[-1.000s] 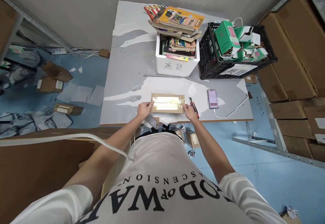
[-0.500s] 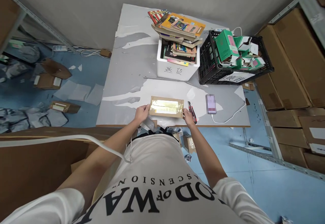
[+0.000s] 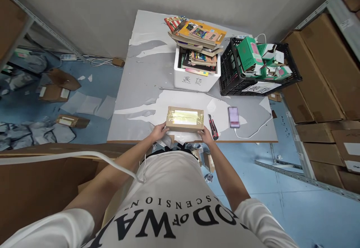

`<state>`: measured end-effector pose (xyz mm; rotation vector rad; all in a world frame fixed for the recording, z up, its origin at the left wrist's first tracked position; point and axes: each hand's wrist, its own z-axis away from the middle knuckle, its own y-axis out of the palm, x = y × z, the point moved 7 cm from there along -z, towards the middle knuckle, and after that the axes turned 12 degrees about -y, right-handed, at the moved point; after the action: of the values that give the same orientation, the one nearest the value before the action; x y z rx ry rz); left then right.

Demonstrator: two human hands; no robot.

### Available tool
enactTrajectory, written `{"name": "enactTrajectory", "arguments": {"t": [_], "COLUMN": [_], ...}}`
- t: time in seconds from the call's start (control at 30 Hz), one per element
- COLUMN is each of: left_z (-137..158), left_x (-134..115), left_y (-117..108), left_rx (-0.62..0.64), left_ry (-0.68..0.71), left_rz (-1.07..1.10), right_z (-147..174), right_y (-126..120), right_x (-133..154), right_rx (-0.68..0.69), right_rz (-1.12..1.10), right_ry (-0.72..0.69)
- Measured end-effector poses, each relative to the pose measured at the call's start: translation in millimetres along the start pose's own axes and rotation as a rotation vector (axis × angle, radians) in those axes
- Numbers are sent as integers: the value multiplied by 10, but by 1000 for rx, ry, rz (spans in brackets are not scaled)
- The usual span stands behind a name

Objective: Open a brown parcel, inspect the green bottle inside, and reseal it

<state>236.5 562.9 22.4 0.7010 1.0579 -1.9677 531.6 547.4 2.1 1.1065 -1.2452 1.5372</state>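
Squarely between left hand (image 3: 159, 131) and right hand (image 3: 206, 135) sits the taped parcel (image 3: 185, 119).

matt brown cardboard parcel (image 3: 185, 119) with glossy clear tape; smooth grey tabletop (image 3: 146, 75).

The person wears a white short-sleeved cotton T-shirt (image 3: 174, 210) printed across the chest with large black block letters under a curved line of smaller black letters; both forearms are bare, and a thin white cord (image 3: 112, 157) hangs from the neck across the shirt
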Motion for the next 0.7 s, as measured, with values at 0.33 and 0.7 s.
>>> {"name": "enactTrajectory", "arguments": {"t": [0.33, 0.7], "left_z": [-105, -467], "left_x": [-312, -153], "left_y": [-304, -317], "left_rx": [-282, -244], "left_ry": [-66, -226], "left_rz": [-202, -187], "right_z": [-238, -441], "right_y": [-169, -78], "right_x": [309, 102], "right_rx": [-75, -79], "right_rz": [340, 278], "right_ry": [88, 186]}}
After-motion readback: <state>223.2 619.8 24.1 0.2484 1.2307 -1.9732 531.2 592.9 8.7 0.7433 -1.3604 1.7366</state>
